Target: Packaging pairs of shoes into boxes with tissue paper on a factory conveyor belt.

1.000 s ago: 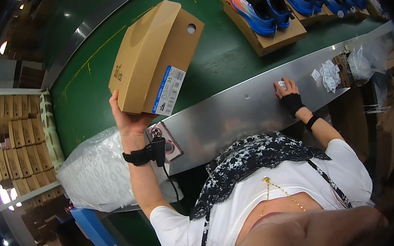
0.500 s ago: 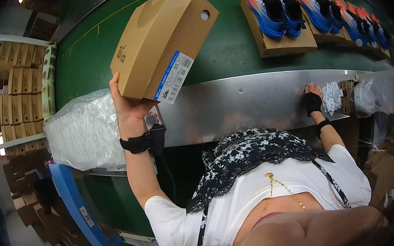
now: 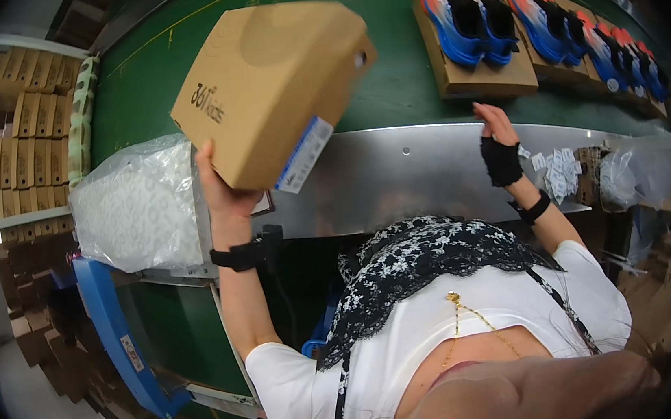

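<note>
My left hand [image 3: 223, 187] grips the lower left corner of a closed brown cardboard shoebox [image 3: 270, 94], holding it tilted above the bench. The box has a blue-and-white label on its end and a round hole in its side. My right hand [image 3: 496, 129], in a black fingerless wrist covering, is raised over the metal strip [image 3: 398, 178], left of a pile of small white packets [image 3: 561, 175]. Its fingers are drawn together; whatever they may hold is hidden. A small white piece shows beside its palm.
Blue-and-orange sneakers [image 3: 460, 29] stand in pairs on shoeboxes at the far right of the green bench [image 3: 395, 80]. A plastic-wrapped stack of patterned paper [image 3: 139, 205] lies at left, above a blue frame [image 3: 124, 338]. Shoeboxes [image 3: 38, 138] fill shelves further left.
The shoebox has turned in my left hand, showing more of its lid and less of its labelled end. My right hand has lifted away from the packets, moving left and forward.
</note>
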Demonstrator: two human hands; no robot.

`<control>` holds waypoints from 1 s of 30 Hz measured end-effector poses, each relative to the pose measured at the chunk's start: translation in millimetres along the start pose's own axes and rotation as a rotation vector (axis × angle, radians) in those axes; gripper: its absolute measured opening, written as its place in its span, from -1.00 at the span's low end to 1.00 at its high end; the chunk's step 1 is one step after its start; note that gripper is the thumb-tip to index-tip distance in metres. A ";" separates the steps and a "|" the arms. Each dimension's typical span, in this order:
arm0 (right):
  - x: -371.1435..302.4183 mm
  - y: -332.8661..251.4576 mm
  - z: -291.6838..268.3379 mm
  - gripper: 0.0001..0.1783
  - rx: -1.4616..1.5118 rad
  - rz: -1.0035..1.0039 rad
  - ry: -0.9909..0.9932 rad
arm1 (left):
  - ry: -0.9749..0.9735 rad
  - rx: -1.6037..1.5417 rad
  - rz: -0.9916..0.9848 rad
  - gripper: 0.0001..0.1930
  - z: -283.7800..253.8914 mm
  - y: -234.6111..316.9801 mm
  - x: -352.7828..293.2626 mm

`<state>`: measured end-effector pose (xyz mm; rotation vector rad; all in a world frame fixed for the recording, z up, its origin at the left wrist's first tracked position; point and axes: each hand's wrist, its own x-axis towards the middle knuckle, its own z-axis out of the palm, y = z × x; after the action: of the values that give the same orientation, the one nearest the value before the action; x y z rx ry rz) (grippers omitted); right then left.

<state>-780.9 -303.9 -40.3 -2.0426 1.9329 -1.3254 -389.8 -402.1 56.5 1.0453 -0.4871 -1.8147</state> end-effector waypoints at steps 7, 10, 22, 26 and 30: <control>28.2 -90.7 54.4 -0.26 -0.034 -0.458 -0.460 | 0.077 0.173 0.022 -0.48 -74.7 -142.1 17.0; -10.7 -56.2 102.0 -0.12 -0.191 -0.706 -0.458 | 0.143 0.192 -0.110 -0.56 -66.1 -141.9 5.1; 26.1 -48.0 67.2 -0.65 0.713 0.460 0.025 | -0.089 0.054 0.370 -0.63 -16.7 -30.9 -13.3; 30.2 -42.6 57.4 -0.67 0.592 0.558 0.065 | 0.020 0.114 0.149 -0.71 -29.8 -46.1 5.5; 29.4 -48.9 55.0 -0.56 0.400 0.171 0.067 | 0.277 0.373 0.248 -0.62 -60.5 -54.1 28.9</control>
<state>-713.7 -345.1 -32.4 -1.6300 1.6506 -1.5983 -374.2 -395.4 -28.0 1.3979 -0.7660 -1.3635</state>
